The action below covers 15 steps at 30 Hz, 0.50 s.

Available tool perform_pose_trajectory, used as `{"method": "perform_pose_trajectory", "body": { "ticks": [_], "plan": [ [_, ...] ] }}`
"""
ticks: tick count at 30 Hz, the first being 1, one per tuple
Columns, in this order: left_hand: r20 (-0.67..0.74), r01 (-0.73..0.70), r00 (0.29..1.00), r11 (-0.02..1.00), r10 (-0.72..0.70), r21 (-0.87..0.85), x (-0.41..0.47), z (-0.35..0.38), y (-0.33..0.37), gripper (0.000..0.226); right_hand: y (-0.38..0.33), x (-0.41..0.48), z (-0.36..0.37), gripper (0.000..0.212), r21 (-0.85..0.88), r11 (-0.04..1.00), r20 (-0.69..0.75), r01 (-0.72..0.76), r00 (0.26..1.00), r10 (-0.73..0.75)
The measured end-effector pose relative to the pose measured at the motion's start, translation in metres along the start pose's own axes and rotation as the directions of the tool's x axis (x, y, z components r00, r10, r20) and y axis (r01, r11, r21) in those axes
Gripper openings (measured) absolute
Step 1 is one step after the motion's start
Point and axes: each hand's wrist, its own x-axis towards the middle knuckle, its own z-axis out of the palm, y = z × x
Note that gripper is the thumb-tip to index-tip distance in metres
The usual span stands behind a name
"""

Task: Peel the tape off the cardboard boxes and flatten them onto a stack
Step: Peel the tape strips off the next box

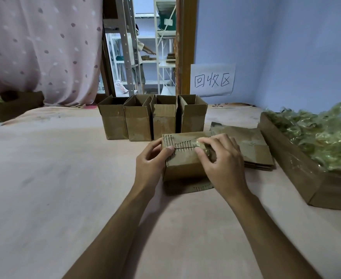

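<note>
Cardboard box (182, 158), corrugation torn bare; right hand (219, 158) pinches seemingly crinkled tape (202, 147).

A single wide-angle camera is sitting on the person's head, looking forward and down along both forearms. It is framing the hands close in at centre, the left hand (152, 158) and right hand (222, 164) meeting just ahead. The pink counter (55, 178) is filling the lower frame, and straight lines are bowing toward the edges. Farther off, the view is reaching a blue wall (286, 47) and an open doorway (145, 47).
</note>
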Motion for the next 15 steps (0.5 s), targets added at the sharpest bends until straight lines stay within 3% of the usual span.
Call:
{"method": "perform_pose_trajectory", "body": {
  "ticks": [3,6,9,15],
  "plan": [
    [-0.033,0.013,0.999,0.999,-0.014,-0.034,-0.001,0.002,0.000,0.030,-0.002,-0.001,-0.001,0.028,0.063,0.998,-0.036,-0.031,0.999,0.034],
    [-0.051,0.000,0.999,0.999,-0.003,-0.049,0.003,-0.001,0.004,0.030,-0.003,0.001,-0.004,0.020,0.273,0.954,-0.075,-0.123,0.986,0.149],
    [-0.067,-0.040,0.997,0.999,0.038,-0.026,0.007,-0.008,0.007,0.028,-0.004,0.003,-0.007,0.018,0.445,0.862,0.020,-0.241,0.966,0.260],
    [-0.030,-0.066,0.997,0.997,0.067,0.029,0.009,-0.010,0.006,0.027,0.006,0.002,-0.003,0.023,0.227,0.965,-0.028,-0.132,0.989,0.142]
  ]
}}
